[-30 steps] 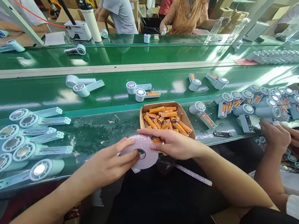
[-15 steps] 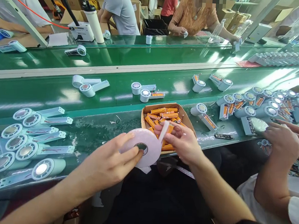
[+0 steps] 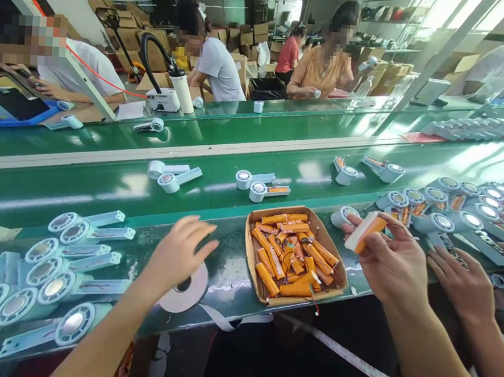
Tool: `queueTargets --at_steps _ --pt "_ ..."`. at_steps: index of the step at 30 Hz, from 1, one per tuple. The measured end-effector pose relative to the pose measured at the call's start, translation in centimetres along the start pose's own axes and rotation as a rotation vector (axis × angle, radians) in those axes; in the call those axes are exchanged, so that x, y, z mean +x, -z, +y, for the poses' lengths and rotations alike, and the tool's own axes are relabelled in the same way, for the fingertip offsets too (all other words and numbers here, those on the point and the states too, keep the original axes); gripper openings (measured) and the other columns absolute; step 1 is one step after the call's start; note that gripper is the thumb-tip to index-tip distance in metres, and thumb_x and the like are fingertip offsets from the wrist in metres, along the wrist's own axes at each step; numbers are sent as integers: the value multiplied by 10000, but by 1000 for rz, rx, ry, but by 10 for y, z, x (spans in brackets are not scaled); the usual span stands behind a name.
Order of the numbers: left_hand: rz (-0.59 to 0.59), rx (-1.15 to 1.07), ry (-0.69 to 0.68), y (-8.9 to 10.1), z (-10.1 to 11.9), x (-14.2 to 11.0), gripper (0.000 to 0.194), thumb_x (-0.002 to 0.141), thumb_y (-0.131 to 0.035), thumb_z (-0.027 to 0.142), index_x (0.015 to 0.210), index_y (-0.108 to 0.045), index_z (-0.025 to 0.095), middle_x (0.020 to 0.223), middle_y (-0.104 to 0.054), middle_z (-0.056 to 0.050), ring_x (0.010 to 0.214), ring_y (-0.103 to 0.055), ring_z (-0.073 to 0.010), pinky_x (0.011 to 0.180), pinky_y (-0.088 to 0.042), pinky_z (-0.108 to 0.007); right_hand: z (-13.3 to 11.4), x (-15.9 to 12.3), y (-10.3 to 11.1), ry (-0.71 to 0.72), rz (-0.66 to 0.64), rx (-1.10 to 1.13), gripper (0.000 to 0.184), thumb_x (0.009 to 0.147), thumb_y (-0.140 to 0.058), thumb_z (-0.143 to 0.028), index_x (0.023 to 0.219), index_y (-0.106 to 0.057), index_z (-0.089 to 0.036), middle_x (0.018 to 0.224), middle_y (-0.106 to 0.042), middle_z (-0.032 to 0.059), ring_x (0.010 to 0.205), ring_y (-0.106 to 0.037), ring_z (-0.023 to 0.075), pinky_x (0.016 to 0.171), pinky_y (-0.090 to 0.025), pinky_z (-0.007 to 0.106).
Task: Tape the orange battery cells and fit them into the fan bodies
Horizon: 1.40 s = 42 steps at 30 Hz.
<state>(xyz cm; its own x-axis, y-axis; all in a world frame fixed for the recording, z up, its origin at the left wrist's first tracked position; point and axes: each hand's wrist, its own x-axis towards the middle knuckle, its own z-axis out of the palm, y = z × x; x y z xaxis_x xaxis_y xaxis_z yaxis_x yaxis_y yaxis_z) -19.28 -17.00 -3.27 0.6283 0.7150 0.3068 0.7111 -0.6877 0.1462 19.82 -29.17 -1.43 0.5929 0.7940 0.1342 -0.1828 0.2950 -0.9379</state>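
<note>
My left hand (image 3: 178, 254) hovers with fingers spread just above a white tape roll (image 3: 186, 293) that lies flat on the green bench. A loose strip trails from the roll over the bench edge. My right hand (image 3: 390, 259) is raised to the right of a cardboard tray (image 3: 251, 257) filled with orange batteries. It pinches one orange battery with a white strip stuck on it (image 3: 364, 232). Thin wires hang from that battery.
Several pale blue fan housings (image 3: 46, 272) lie in a cluster at the left, and more (image 3: 442, 208) at the right. A neighbour's hand (image 3: 463, 284) works at the right edge. Other housings ride the green conveyor (image 3: 107, 185). People stand at the far side.
My left hand has set the tape roll down flat and opened above it. My right hand moved right and up, now holding a battery with tape on it. The camera tilted upward.
</note>
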Motion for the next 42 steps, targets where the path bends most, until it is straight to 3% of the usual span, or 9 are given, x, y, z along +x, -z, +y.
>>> queueTargets --at_steps 3,5,9,15,19,23,28,33,42 --pt "-238 -4 157 -18 24 129 453 1108 -394 411 1431 -673 262 1511 -652 -73 1429 -533 -261 1238 -426 -426 12 11 -33 16 -86 5 454 727 -982 -428 1081 -720 -318 1059 -852 31 891 -838 251 756 -705 366" --pt "-340 16 209 -35 34 202 441 1091 -409 427 1364 -726 284 1523 -641 -83 1394 -567 -305 1164 -491 -450 15 22 -50 7 -133 8 438 751 -969 -437 1081 -709 -312 1062 -853 31 924 -837 247 752 -705 351" --pt "-525 52 258 -64 30 277 329 948 -647 371 1164 -818 191 1245 -762 -195 1158 -704 -357 977 -590 -449 13 44 -56 0 -205 -39 417 770 -952 -443 1091 -712 -328 1075 -851 36 938 -836 262 729 -710 371" --pt "-583 38 88 -89 14 302 315 718 -808 163 1027 -833 213 1214 -755 -181 1298 -615 -381 1120 -518 -461 29 116 -65 158 -219 -292 382 786 -912 -459 1085 -733 -302 1003 -845 32 908 -814 235 790 -672 369" --pt "-577 16 30 -102 9 315 247 752 -801 269 993 -822 222 1117 -762 -185 1292 -606 -391 1102 -522 -496 61 182 -95 237 -318 -461 375 777 -858 -440 1068 -777 -218 840 -807 24 779 -768 212 829 -633 401" --pt "-551 -31 32 -110 -1 326 242 811 -762 436 973 -818 266 997 -784 -107 1097 -704 -295 1053 -529 -389 89 223 -114 276 -438 -754 290 850 -741 -374 1073 -807 -202 793 -804 21 742 -735 202 828 -606 378" --pt "-488 -94 93 -112 -7 329 210 952 -632 414 1068 -773 310 1120 -800 -29 1108 -718 -226 1003 -526 -307 103 234 -120 347 -603 -1211 308 943 -672 -293 1215 -808 -241 951 -847 42 828 -756 212 822 -577 319" --pt "-440 -118 192 -120 4 329 293 1055 -515 353 1272 -682 248 1261 -762 -93 1171 -707 -251 1014 -536 -378 103 230 -130 391 -938 -1727 327 1047 -583 -312 1326 -750 -283 1106 -837 88 987 -782 276 852 -557 338" --pt "-362 -190 324 -132 17 346 414 1086 -531 450 1383 -615 174 1324 -704 -130 1217 -677 -265 1088 -521 -497 109 239 -162 264 -1104 -1848 405 1041 -606 -432 1287 -776 -159 1229 -778 247 1126 -749 377 894 -560 420"
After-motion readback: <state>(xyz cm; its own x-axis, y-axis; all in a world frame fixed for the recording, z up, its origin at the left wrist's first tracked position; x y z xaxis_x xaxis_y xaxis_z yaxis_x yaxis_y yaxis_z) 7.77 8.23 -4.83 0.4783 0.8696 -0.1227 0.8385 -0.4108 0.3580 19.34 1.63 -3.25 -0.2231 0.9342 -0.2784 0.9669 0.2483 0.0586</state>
